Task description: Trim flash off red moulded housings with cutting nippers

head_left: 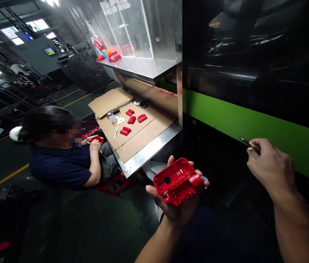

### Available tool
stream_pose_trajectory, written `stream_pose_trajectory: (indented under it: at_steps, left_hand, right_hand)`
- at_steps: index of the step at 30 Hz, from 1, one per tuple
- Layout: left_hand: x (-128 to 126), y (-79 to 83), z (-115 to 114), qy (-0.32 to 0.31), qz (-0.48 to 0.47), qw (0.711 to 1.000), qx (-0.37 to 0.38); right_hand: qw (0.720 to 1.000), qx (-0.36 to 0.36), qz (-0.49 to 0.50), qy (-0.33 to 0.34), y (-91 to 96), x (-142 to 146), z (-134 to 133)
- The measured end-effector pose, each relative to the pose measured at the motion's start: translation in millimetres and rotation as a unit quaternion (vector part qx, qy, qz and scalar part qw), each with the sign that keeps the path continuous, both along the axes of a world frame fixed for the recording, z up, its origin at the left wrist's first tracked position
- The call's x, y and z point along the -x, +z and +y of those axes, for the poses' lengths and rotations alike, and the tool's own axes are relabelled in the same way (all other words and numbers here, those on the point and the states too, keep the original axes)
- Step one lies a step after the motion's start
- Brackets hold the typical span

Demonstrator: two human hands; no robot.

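My left hand (180, 212) is palm up with its fingers curled round a red plastic housing (174, 178). The hollow inside of the housing faces me, showing ribs, a dark round spot and a rounded bulge on its right side. Out to the right, apart from the housing, my right hand (272, 168) is closed on a small slim tool with a pointed metal tip (244, 140). Most of that tool is hidden inside my fingers, so its kind is unclear.
A cardboard-covered table (140, 140) ahead bears several red parts (131, 119), a phone and cardboard sheets (110, 101). A seated co-worker (61, 157) on the left handles a red part. More red parts lie on a metal shelf (143, 67). A green-banded machine (225, 109) stands right.
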State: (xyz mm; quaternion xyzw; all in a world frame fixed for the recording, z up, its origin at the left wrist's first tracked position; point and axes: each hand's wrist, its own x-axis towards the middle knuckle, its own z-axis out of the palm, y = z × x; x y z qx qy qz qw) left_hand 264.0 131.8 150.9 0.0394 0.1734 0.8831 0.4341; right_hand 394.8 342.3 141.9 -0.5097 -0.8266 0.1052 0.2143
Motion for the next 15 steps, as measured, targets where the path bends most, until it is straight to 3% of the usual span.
stream_pose_trajectory:
  at_steps: [3, 8, 15]
  left_hand:
    - [0, 1.7, 2, -0.039, -0.036, 0.998, -0.043]
    - [4, 4.5, 6, -0.058, -0.065, 0.993, -0.077]
    - [15, 8.5, 12, -0.072, -0.076, 0.990, -0.093]
  right_hand:
    - [0.994, 0.095, -0.051, 0.002, -34.6, -24, 12]
    - [0.984, 0.180, 0.005, 0.012, -77.5, -64, 12]
    - [0.975, 0.207, 0.007, -0.078, -84.3, -86, 18]
